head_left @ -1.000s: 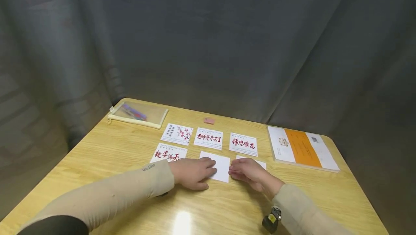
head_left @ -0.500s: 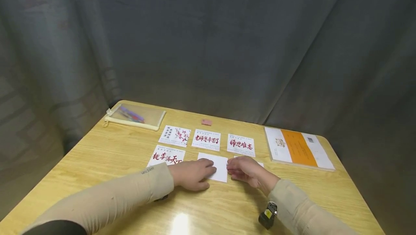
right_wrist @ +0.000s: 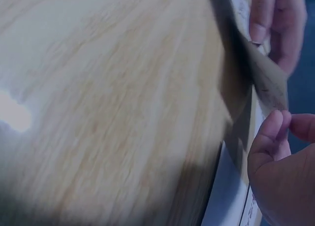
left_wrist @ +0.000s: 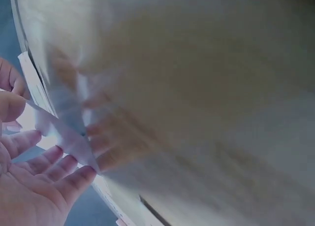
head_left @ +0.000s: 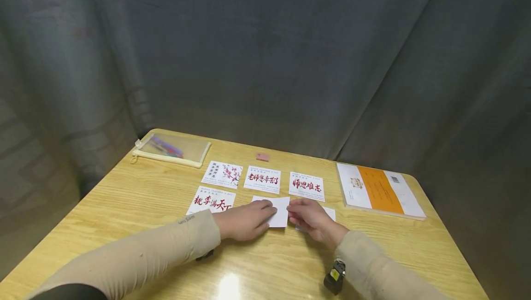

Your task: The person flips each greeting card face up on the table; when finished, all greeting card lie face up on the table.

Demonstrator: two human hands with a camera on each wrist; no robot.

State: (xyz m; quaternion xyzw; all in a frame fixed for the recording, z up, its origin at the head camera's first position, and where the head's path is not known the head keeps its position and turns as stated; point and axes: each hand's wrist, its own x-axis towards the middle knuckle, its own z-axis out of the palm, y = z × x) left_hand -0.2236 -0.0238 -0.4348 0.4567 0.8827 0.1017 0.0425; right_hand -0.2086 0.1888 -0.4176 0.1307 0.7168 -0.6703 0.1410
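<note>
In the head view a white card [head_left: 281, 210] lies blank side up between the two hands, its right side raised off the table. My left hand [head_left: 245, 220] rests its fingers on the card's left part. The fingertips [left_wrist: 75, 175] lie against the card in the left wrist view. At the card's right edge, my right hand [head_left: 312, 219] pinches it between thumb and finger. Faint print shows on the card's underside [right_wrist: 269, 83] in the right wrist view. Another white card [head_left: 331, 213] lies partly hidden under the right hand.
Beyond the hands lie printed cards, including a blossom card [head_left: 222, 174], two with red characters [head_left: 262, 179] and one at left [head_left: 210, 202]. A mesh zip pouch [head_left: 191, 150] with pens, a pink eraser [head_left: 262, 157] and an orange-and-white book [head_left: 380, 191] rest farther out on the wooden table [head_left: 153, 189].
The right hand has taken hold of the white card's right edge and lifted that side. The left hand's thumb has drawn closer to its fingers.
</note>
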